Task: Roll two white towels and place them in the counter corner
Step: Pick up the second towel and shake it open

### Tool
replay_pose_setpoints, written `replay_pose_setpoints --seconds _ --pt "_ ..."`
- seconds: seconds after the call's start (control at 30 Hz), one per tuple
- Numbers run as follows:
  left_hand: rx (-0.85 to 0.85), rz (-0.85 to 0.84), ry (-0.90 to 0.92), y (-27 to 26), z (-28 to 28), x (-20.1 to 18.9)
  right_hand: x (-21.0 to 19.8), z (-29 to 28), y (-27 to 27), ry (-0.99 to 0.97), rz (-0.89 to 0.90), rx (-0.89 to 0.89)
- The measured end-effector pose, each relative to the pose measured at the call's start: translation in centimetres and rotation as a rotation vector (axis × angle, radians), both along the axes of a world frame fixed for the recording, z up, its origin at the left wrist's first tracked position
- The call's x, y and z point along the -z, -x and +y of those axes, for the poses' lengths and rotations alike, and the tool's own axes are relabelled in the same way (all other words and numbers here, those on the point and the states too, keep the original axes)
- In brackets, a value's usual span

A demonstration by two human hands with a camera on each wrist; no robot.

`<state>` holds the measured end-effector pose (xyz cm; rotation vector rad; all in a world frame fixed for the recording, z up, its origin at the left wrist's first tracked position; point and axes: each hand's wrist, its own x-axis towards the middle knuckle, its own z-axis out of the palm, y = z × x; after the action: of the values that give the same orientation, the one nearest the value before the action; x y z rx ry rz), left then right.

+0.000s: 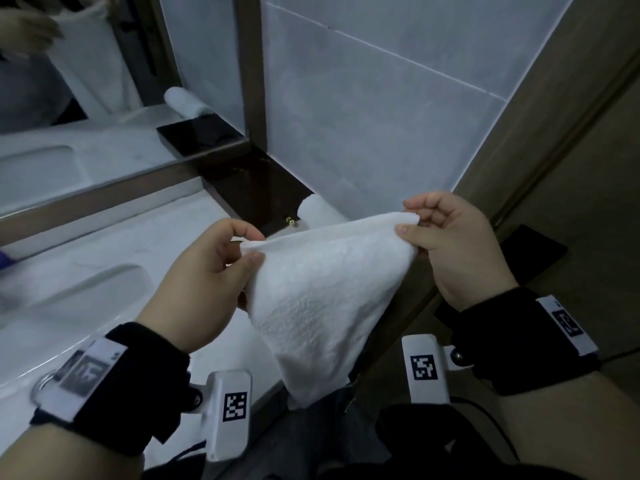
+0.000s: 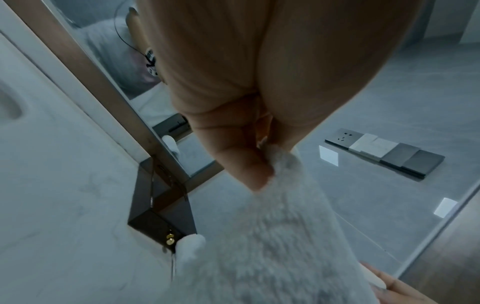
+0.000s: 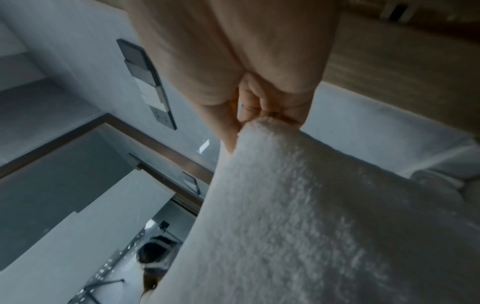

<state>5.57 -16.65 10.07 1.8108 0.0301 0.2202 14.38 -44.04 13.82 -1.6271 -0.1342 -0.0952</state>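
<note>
A white towel [image 1: 322,299] hangs in the air in front of me, stretched by its upper edge between both hands. My left hand [image 1: 247,251] pinches the left top corner between thumb and forefinger. My right hand [image 1: 410,223] pinches the right top corner the same way. The left wrist view shows the towel [image 2: 280,242] dropping from the fingers [image 2: 249,168]. In the right wrist view the towel [image 3: 298,216] fills the lower right. A rolled white towel [image 1: 317,207] lies in the counter corner against the tiled wall, partly hidden behind the held towel; its end [image 2: 191,244] shows beside a dark box.
A dark wooden box [image 1: 256,192] with a brass clasp sits on the white counter [image 1: 114,251] by the mirror frame [image 1: 252,74]. A sink basin [image 1: 86,289] lies left. The tiled wall [image 1: 363,116] and a wooden panel [image 1: 554,150] close the right side.
</note>
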Motion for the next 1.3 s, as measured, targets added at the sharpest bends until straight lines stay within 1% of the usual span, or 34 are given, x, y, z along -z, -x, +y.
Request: replay_pose_setpoints --seconds 0.1,0.27,0.47,0.57,0.67,0.73,0.8,0.9,0.97,1.17,1.3 --pt "-0.087 0.017 -0.035 1.3 0.0 0.5 0.9 1.0 -1.1 0.018 0.061 -0.086" --pt "-0.216 0.068 0.004 3.8 0.2 1.0 1.8 3.0 -2.0 0.047 0.122 -0.252" --pt "-0.334 0.137 0.048 6.8 0.0 1.8 2.9 4.2 -2.2 0.111 0.165 -0.407" --pt "-0.388 0.176 0.057 8.2 -0.2 2.1 4.0 5.2 -2.2 0.256 0.196 -0.506" --pt "-0.392 0.205 0.057 9.3 -0.9 2.0 5.0 6.1 -2.1 0.402 0.242 -0.605" --pt "-0.399 0.22 0.091 9.9 -1.2 1.9 5.4 6.6 -2.1 0.466 0.264 -0.662" --pt "-0.419 0.225 0.132 10.3 -1.2 1.8 5.6 7.0 -2.3 0.462 0.271 -0.685" --pt "-0.479 0.204 0.187 10.5 -0.6 1.7 6.0 7.8 -2.5 0.402 0.269 -0.66" --pt "-0.502 0.2 0.182 10.3 0.0 1.8 6.3 8.4 -2.7 0.37 0.271 -0.646" --pt "-0.58 0.201 0.01 7.9 3.2 3.5 7.4 11.5 -4.3 0.388 0.231 -0.622" --pt "-0.618 0.245 -0.112 5.4 6.5 5.3 8.3 14.1 -6.1 0.441 0.187 -0.621"
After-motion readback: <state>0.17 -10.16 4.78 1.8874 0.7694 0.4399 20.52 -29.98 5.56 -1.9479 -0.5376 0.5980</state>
